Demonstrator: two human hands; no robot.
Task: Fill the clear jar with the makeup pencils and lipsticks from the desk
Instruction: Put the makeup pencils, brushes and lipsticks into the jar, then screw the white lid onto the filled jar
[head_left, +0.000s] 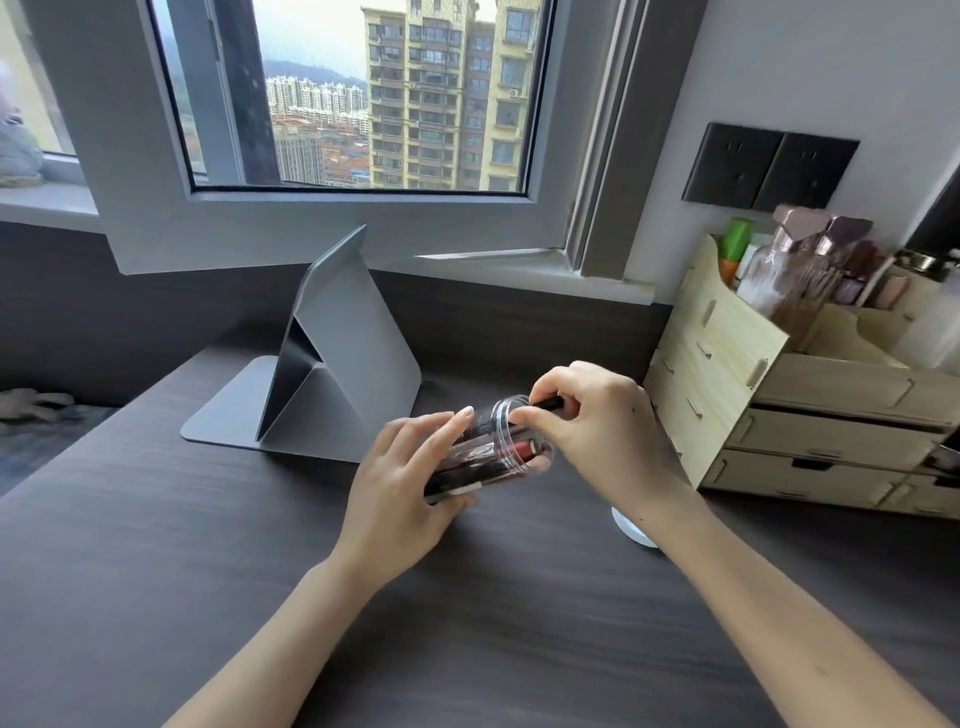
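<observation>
The clear jar (493, 447) is tipped on its side above the dark desk, mouth toward the right. My left hand (405, 478) grips its body and base. Several dark pencils and a red lipstick (527, 450) lie inside it. My right hand (597, 421) is at the jar's mouth, fingers pinched on a black makeup pencil (548, 402) whose tip is in the opening.
A white round lid (631, 530) lies on the desk under my right wrist. A grey folded tablet stand (332, 364) stands behind the jar. A wooden drawer organizer (779, 395) with bottles fills the right side. The desk (208, 545) borders a window wall.
</observation>
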